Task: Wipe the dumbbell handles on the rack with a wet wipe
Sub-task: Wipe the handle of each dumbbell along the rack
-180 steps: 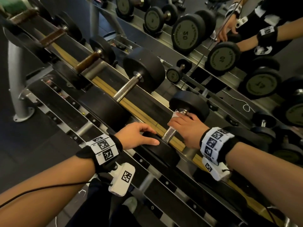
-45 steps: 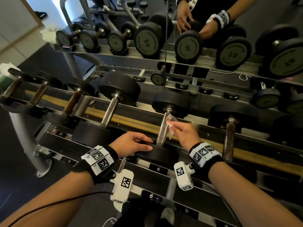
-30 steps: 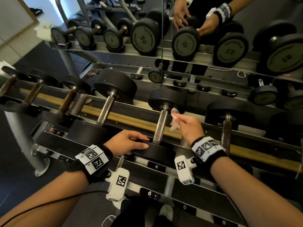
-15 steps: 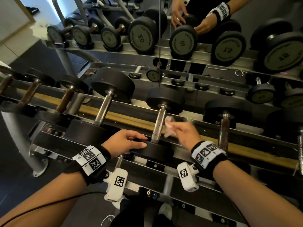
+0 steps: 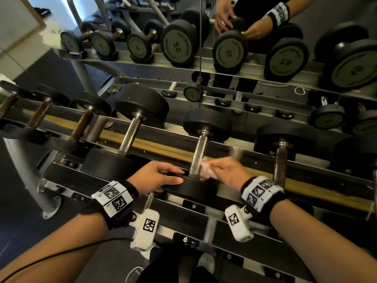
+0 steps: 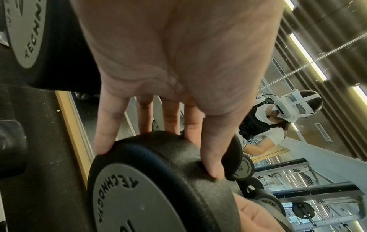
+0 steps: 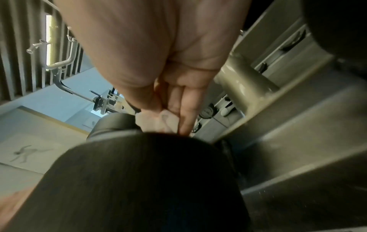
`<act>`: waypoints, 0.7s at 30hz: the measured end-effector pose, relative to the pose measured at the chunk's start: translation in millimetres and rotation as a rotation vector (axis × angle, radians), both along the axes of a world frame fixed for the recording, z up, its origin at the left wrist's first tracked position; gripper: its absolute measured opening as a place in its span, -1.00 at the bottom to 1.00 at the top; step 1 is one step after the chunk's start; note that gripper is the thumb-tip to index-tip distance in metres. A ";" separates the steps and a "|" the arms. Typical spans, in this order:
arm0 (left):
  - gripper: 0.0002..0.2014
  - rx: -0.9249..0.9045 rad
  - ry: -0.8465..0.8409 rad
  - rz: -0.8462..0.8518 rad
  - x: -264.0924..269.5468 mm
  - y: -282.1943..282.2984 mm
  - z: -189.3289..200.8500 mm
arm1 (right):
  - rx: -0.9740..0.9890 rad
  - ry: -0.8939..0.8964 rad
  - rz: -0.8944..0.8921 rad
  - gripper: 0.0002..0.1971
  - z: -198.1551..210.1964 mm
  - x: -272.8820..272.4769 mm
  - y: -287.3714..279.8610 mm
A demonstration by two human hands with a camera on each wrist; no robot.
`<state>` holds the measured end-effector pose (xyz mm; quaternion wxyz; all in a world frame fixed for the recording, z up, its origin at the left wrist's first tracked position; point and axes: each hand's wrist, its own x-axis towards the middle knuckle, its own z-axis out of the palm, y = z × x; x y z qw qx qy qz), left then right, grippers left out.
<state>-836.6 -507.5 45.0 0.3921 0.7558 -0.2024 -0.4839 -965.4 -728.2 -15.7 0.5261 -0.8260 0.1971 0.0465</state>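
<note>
A: Nearest us, what are the hands doing?

B: The left hand (image 5: 158, 176) grips the near rubber head (image 5: 189, 187) of the dumbbell, fingers (image 6: 210, 150) curled over its matte rim. The right hand (image 5: 227, 170) pinches the crumpled white wet wipe (image 5: 206, 170) against the lower end of the knurled steel handle (image 5: 199, 155).

A: So, mid-wipe?

B: I'd judge so. Next calls for sliding the wipe up the handle, then on to the rusty-looking handle (image 5: 279, 162) to the right on the rack (image 5: 204, 211).

A wall mirror (image 5: 285, 37) behind, dark floor (image 5: 51, 72) below, strip lights (image 6: 305, 51) on a slatted ceiling.
</note>
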 end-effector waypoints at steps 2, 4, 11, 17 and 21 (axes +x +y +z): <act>-0.74 0.007 0.001 -0.002 0.1 -0.5 0.3 | 0.015 -0.055 -0.155 -0.73 8.0 12.2 -12.6; -0.73 0.009 0.005 0.001 0.2 -0.3 0.1 | -0.022 -0.084 -0.226 -0.70 12.0 24.2 -15.9; -0.73 0.007 -0.007 0.001 0.4 -0.3 -2.1 | -0.191 0.015 0.072 -0.59 -6.2 4.2 7.5; -0.74 -0.007 0.002 0.005 -0.2 -0.1 -3.2 | -0.223 0.064 0.324 -0.64 6.9 -0.3 -8.6; -0.73 -0.006 -0.001 0.001 -0.5 2.0 -5.3 | -0.227 -0.074 -0.079 -0.65 23.4 24.5 -25.1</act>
